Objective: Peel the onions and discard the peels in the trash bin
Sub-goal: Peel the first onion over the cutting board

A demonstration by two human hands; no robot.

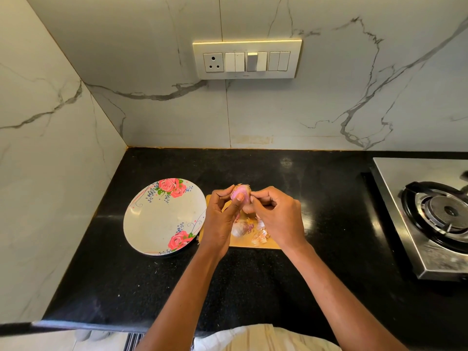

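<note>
My left hand (222, 214) holds a small pink onion (240, 192) above a wooden cutting board (255, 243), thumb pressed on its front. My right hand (278, 216) pinches the skin at the onion's right side with curled fingertips. Below the hands, another onion (239, 229) and loose papery peels (260, 235) lie on the board. No trash bin is in view.
A floral plate (157, 221) with nothing on it sits left of the board on the black counter (253, 282). A steel gas stove (435, 214) stands at the right. Marble walls close the back and left; a switch panel (247, 59) is on the back wall.
</note>
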